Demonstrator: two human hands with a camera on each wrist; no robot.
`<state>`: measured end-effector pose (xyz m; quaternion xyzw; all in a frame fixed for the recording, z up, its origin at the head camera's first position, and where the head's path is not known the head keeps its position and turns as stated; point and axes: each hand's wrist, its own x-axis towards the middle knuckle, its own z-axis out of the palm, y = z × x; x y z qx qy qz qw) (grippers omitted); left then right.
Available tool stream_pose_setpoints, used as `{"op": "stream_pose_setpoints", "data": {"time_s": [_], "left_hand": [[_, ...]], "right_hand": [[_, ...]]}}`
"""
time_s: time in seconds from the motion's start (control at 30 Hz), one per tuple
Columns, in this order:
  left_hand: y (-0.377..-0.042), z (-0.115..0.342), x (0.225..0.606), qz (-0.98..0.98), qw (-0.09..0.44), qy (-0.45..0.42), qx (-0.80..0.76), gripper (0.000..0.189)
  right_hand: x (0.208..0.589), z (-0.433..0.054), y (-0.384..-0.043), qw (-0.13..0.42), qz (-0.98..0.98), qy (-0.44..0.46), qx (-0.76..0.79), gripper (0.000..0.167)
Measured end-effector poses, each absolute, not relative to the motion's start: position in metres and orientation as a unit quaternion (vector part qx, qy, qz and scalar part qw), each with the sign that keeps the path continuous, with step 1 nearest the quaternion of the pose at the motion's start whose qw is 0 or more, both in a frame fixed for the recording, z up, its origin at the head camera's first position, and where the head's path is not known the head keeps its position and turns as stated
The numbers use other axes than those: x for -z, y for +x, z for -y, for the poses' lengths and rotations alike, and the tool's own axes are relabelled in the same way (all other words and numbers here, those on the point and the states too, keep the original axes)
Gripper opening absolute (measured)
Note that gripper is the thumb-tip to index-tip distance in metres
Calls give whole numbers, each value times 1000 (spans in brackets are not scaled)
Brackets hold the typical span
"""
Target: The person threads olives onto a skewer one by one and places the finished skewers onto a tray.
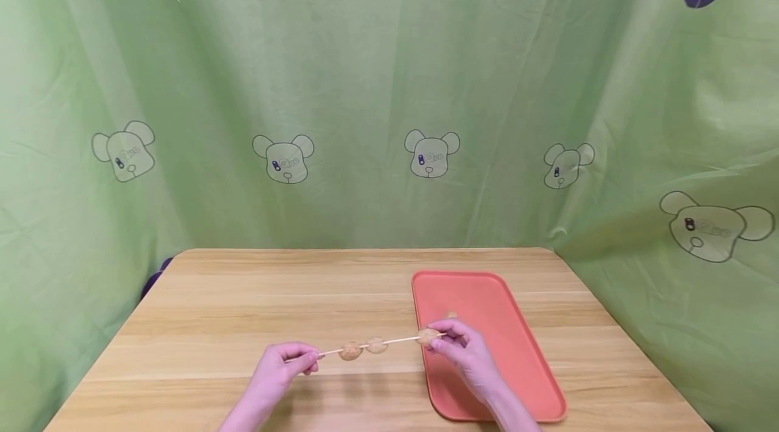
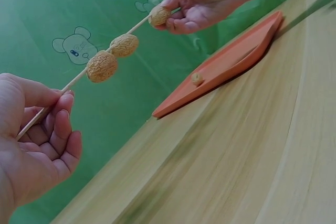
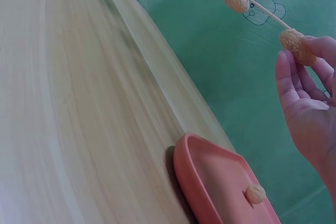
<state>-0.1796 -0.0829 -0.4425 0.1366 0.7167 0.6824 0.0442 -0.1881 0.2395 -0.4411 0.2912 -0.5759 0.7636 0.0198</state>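
My left hand pinches one end of a thin wooden skewer, raised above the table. Two tan, wrinkled, oval balls, one browner and one paler, sit close together on it, nearer the left hand. A third such ball is at the skewer's other end, held between the thumb and fingers of my right hand. In the head view the skewer's tip shows just past this ball. A stretch of bare stick separates it from the other two.
An orange-pink tray lies on the right of the wooden table, below the right hand. One more tan ball rests in it. A green printed curtain surrounds the table's back and sides.
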Motion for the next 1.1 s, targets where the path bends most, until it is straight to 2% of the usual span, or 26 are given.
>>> {"op": "stream_pose_setpoints", "data": {"time_s": [0.6, 1.1], "left_hand": [[-180, 79, 444, -716, 42, 129, -685, 21], [-179, 77, 444, -715, 45, 126, -686, 20]], "right_hand": [[442, -233, -188, -6, 549, 247, -798, 34], [444, -228, -188, -31, 505, 258, -823, 38]]}}
